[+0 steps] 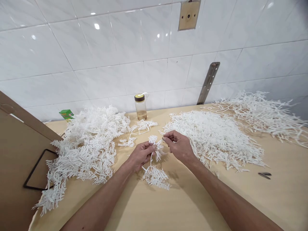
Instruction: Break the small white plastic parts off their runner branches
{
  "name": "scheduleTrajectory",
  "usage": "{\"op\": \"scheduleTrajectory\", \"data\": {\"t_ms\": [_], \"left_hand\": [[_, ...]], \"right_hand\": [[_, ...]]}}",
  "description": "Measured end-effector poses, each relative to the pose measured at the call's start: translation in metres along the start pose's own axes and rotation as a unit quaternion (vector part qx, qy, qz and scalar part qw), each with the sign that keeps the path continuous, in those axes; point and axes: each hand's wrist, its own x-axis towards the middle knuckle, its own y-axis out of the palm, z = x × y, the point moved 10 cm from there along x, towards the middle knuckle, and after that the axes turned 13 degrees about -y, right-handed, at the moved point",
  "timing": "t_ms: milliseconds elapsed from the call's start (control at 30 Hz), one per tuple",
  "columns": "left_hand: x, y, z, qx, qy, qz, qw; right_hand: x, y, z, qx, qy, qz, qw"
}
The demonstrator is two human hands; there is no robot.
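My left hand (141, 154) is closed on a white branching plastic sprig (156, 177), its thumb and fingers pinching the stem. One feathery tuft of the sprig stands up beside the thumb, and another hangs below onto the table. Just to the right, my right hand (179, 146) has thumb and forefinger pinched together at the edge of the upper tuft. Whatever those fingertips hold is too small to make out. Behind my left hand lie a few loose white sprigs (144, 125).
A large heap of white sprigs (89, 144) covers the table's left side. Another pile of short pieces (211, 134) lies right, with bare white stems (262, 112) beyond. A bottle (141, 107), green box (66, 114), small dark snips (264, 175) and cardboard box (21, 160) are around.
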Motion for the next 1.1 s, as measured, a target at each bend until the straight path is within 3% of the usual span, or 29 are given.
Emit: {"op": "scheduleTrajectory", "data": {"t_ms": [300,500,833,1100], "left_hand": [[0.000,0.000,-0.001,0.033,0.023,-0.010,0.999],[-0.001,0.000,-0.001,0.071,0.036,-0.032,0.996],[-0.002,-0.006,-0.003,0.070,0.056,-0.078,0.993],[-0.002,-0.006,-0.003,0.073,0.063,-0.084,0.992]], "right_hand": [[-0.003,0.015,0.005,0.048,0.025,0.057,0.997],[-0.004,0.014,-0.002,0.073,0.062,0.054,0.994],[-0.004,0.016,0.002,0.080,0.059,0.080,0.992],[-0.003,0.017,-0.001,0.068,0.054,0.091,0.992]]}}
